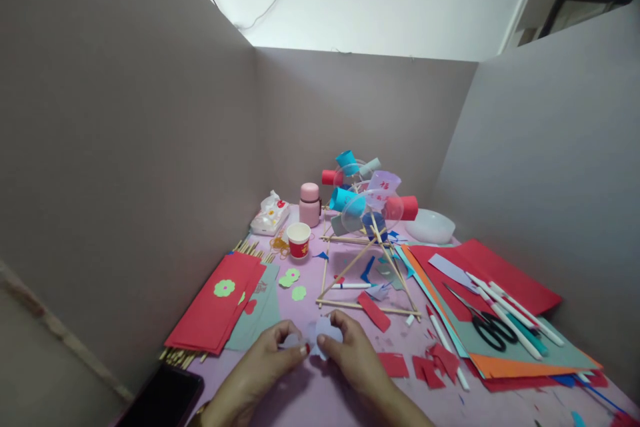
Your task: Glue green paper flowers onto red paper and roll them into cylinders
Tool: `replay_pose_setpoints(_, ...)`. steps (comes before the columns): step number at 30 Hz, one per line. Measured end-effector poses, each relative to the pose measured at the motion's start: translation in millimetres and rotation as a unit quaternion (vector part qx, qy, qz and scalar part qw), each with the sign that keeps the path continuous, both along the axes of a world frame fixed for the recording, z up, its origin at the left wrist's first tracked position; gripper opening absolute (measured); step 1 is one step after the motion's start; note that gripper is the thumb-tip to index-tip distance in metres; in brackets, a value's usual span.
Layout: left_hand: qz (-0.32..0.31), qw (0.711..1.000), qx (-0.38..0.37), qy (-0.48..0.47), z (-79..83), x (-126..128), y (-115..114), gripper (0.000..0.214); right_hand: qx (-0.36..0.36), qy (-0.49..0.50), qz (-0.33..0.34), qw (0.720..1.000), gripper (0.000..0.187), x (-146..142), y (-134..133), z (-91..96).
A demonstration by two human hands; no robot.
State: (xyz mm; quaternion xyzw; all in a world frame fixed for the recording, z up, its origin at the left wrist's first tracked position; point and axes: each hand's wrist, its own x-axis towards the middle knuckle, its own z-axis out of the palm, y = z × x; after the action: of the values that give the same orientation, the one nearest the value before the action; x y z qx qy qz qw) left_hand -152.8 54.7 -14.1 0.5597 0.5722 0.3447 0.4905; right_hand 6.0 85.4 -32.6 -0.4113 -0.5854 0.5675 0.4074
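Note:
My right hand (353,352) pinches a pale lavender paper cutout (327,334) between thumb and fingers near the table's front. Close beside it, my left hand (270,354) is closed on a pale lavender piece of paper (291,342). Whether the two pieces are joined cannot be made out. Just beyond my hands stands a stick frame (350,306) carrying a wheel with blue, red and purple paper cups (347,200). Green paper flowers (299,293) lie on the table left of the frame. Red paper scraps (393,365) are to the right of my right hand.
At right, scissors (493,330) and several markers (520,310) rest on stacked coloured paper (530,354). Red paper (215,307) lies over sticks at left, with a phone (163,397) in front. A paper cup (299,240), pink flask (310,206), tissue pack (270,217) and white bowl (431,226) stand farther back.

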Motion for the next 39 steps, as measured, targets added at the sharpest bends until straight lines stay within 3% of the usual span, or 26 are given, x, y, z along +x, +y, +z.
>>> replay_pose_setpoints(5,0.019,0.997,0.023,-0.078,-2.6,14.5,15.2,0.032,-0.025,0.076,0.011,0.997,0.015,-5.0,-3.8,-2.0)
replay_pose_setpoints(12,0.087,0.991,0.04,-0.09,-3.9,16.9,42.5,0.032,-0.051,0.134,-0.051,0.988,0.033,-5.5,4.6,-6.1)
replay_pose_setpoints(17,0.178,0.981,0.058,-0.041,9.8,0.0,79.7,0.024,-0.051,0.159,-0.077,0.983,0.03,-5.7,9.6,-6.9)
replay_pose_setpoints(24,0.185,0.973,0.095,0.101,21.0,-9.5,123.2,0.027,-0.079,0.115,-0.065,0.988,0.03,-9.2,10.4,-16.5)
replay_pose_setpoints(28,0.178,0.948,0.173,0.201,22.3,-5.0,120.7,0.033,-0.056,0.073,-0.037,0.995,0.027,2.0,12.2,-22.2)
replay_pose_setpoints(32,0.113,0.931,0.235,0.255,20.6,17.2,96.4,0.035,0.048,-0.048,-0.079,0.995,0.024,35.7,20.0,-14.7)
replay_pose_setpoints(35,0.014,0.934,0.235,0.269,14.0,38.1,79.8,0.027,0.135,-0.175,-0.213,0.952,0.027,70.3,28.7,-2.9)
replay_pose_setpoints(37,-0.02,0.934,0.219,0.283,8.2,47.2,74.9,0.026,0.207,-0.264,-0.289,0.897,0.029,92.8,35.1,1.4)
replay_pose_setpoints(39,-0.03,0.932,0.2,0.302,2.6,50.4,74.7,0.026,0.235,-0.375,-0.328,0.835,0.035,111.6,41.7,0.0)
